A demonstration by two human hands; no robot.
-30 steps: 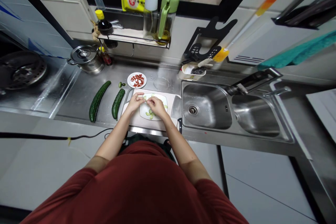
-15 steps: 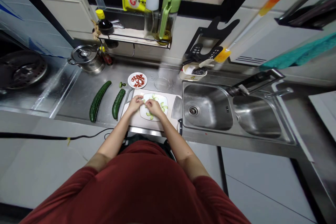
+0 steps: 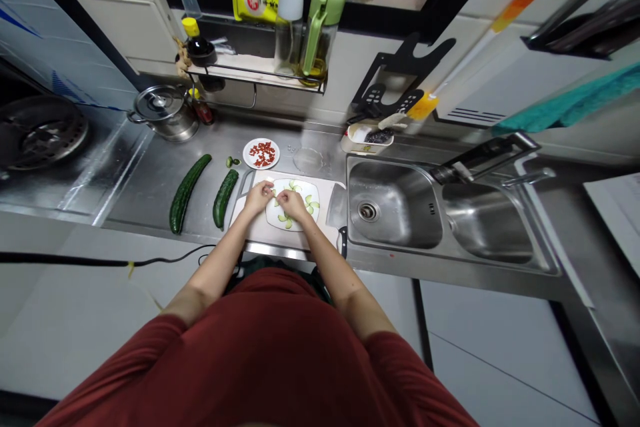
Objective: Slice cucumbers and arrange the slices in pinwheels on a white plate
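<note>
Pale green cucumber slices point(image 3: 313, 204) lie in small groups on a white plate point(image 3: 296, 187), which rests on a light cutting board point(image 3: 260, 230). Over the plate's left edge is my left hand point(image 3: 259, 196), its fingers bent and closed on something I cannot make out. My right hand point(image 3: 293, 203) is just beside it above the plate, fingertips pinched; what they hold is too small to name. A cleaver point(image 3: 338, 205) lies on the board's right side. To the left are two cucumbers, one long point(image 3: 188, 195) and one shorter point(image 3: 225, 199).
Behind the board stands a small plate point(image 3: 249, 154) of red pieces, with cucumber ends point(image 3: 232, 162) beside it. A steel pot point(image 3: 170, 121) is at the back left. The sink point(image 3: 400, 203) lies right of the board; a bottle shelf point(image 3: 255, 75) hangs above the counter.
Both hands stay almost in the same place over the plate, with only a slight shift of the left fingers. The whole view has moved a little.
</note>
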